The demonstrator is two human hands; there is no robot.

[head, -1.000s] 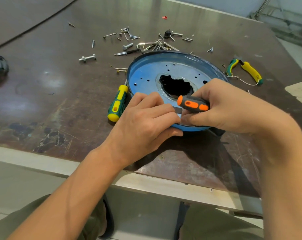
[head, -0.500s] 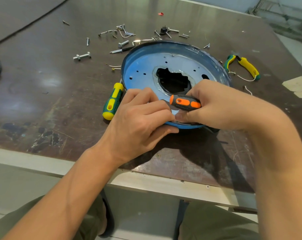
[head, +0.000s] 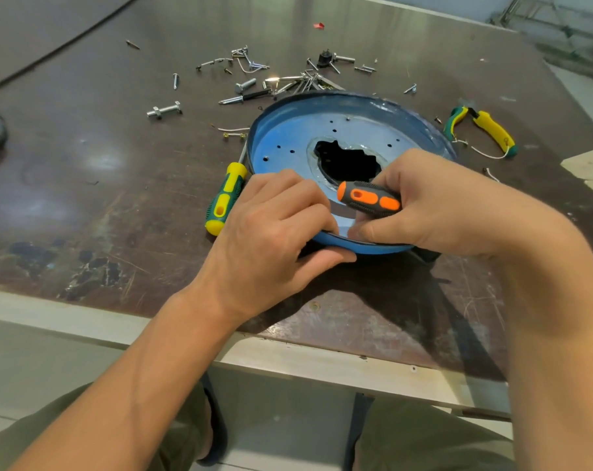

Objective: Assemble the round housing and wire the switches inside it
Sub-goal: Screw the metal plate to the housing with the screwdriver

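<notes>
Blue round metal housing [head: 288,137] lay on the bench [head: 84,171], its near rim pinched by the left grip [head: 274,232]; right grip [head: 434,205] grasped an orange-and-black screwdriver handle [head: 368,198] over that rim.

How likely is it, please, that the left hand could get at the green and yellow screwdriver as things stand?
Probably yes: the green and yellow screwdriver lies on the table beside the left hand, with nothing between them. That hand would first have to release the blue housing rim it grips.

The left hand [head: 274,232] seemingly pinches the housing [head: 288,141] at its near rim, beside the right hand [head: 437,205] gripping an orange screwdriver [head: 368,198].
</notes>
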